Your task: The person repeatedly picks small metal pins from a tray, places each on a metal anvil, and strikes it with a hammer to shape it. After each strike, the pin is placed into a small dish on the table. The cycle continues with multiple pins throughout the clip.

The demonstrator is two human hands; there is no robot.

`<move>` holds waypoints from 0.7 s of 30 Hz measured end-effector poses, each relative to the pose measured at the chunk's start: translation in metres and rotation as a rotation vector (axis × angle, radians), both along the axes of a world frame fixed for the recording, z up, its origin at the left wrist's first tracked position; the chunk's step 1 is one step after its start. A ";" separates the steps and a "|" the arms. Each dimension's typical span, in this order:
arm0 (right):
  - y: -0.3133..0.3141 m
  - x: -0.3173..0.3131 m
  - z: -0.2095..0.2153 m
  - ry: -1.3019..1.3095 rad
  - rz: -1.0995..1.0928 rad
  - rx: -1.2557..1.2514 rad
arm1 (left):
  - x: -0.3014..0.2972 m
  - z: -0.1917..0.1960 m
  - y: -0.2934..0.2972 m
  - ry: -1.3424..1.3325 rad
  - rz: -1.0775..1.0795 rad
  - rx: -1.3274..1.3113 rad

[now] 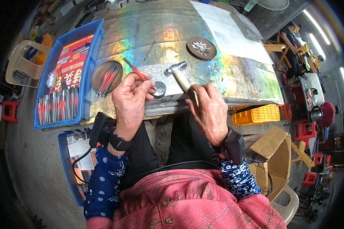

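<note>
We pinch the thin red rod point(135, 71) in our left hand point(129, 100) over the anvil point(159, 89), right hand point(210, 110) fisted on the top-heavy hammer point(181, 77) handle; rod looks light, slippery, so grip low.

- Left hand point(129, 100) and right hand point(209, 110) sitting close together at the table's near edge, small round metal block point(159, 89) between them.
- Hammer point(179, 74) lying just ahead, blocking straight reach.
- Brown dish of red-handled tools point(107, 76) crowding the left; blue tray point(88, 57) beyond.
- Second brown dish point(201, 48) standing far right.
- Bare foil tabletop point(149, 26) offering room at centre back.
</note>
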State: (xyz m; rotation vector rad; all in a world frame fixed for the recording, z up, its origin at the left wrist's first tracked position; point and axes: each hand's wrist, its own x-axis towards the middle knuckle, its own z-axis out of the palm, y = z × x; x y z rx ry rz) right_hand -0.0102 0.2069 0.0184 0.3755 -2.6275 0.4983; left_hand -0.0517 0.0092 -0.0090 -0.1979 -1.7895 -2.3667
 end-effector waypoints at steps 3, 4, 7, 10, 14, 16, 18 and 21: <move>0.002 0.001 -0.005 -0.081 -0.021 -0.002 | -0.001 -0.001 0.002 0.021 0.018 -0.056; 0.002 0.000 -0.007 -0.112 -0.033 -0.014 | 0.000 -0.001 0.003 0.022 0.026 -0.070; 0.001 0.000 -0.010 -0.124 -0.032 -0.037 | 0.001 0.000 0.004 0.028 0.043 -0.100; 0.000 0.000 -0.011 -0.176 -0.053 -0.054 | 0.003 0.002 0.006 0.030 0.059 -0.138; 0.001 0.000 -0.012 -0.187 -0.056 -0.050 | 0.005 0.003 0.007 0.036 0.083 -0.188; 0.001 -0.001 -0.014 -0.184 -0.051 -0.054 | 0.006 0.004 0.008 0.063 0.099 -0.250; -0.001 -0.003 -0.017 -0.186 -0.068 -0.025 | 0.008 0.005 0.008 0.134 0.129 -0.369; -0.005 -0.005 -0.018 -0.174 -0.152 0.091 | 0.009 0.006 0.008 0.295 0.200 -0.573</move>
